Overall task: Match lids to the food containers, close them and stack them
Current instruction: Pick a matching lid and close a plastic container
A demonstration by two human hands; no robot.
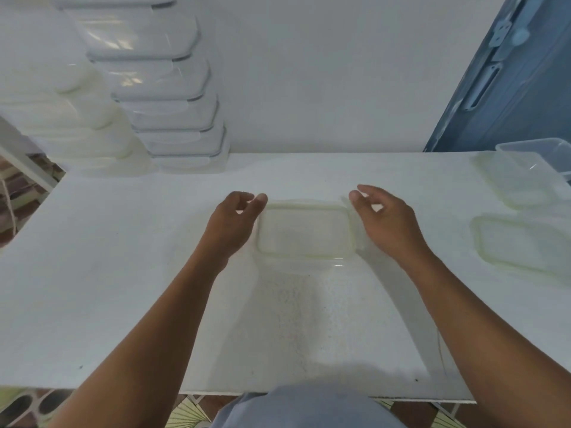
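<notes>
Clear plastic container [304, 231] lies flat mid-table [123, 273], long axis left–right. Flanking its short ends: left hand [230, 225], right hand [386, 223], fingers loose, apart; contact unclear.

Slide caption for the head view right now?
Left hand and right hand flank a lidded clear container on the white table.

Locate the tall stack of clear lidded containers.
Head view: the clear stack stands at the table's far left corner against the wall, right of a whitish stack.
</notes>
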